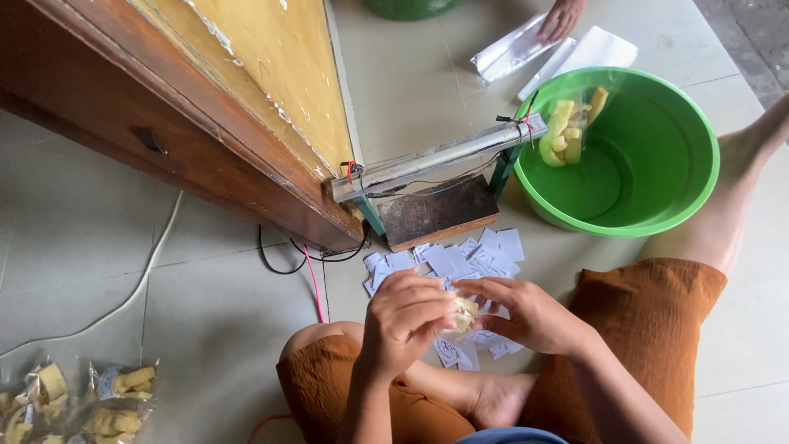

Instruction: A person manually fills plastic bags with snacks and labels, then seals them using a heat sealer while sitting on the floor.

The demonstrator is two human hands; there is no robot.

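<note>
The person sits cross-legged on the tiled floor, and both hands meet in front of the knees over a scatter of small white paper slips [472, 261]. The left hand [404, 321] is curled, its fingers pressed together around the near side of a small clear packet of yellow snack pieces [465, 315]. The right hand [526, 314] comes in from the opposite side, thumb and fingertips pinching the same packet at its far edge. The packet therefore lies between the two hands, touching both, with most of its body hidden; its long axis cannot be determined from this view. Both hands are equally close to it, the left covering more of it. Directly ahead of the hands, beyond the slips, stands a bar-type heat sealer [436, 160] on a dark wooden base, its metal arm running left to right and slightly upward toward the right. Just beside its right end is a green plastic basin [699, 177], with a filled packet [569, 127] hanging over its rim. Finished packets [123, 386] lie well apart at the lower left. Another person's hand [562, 18] rests on flat plastic bags [514, 49] at the top.
</note>
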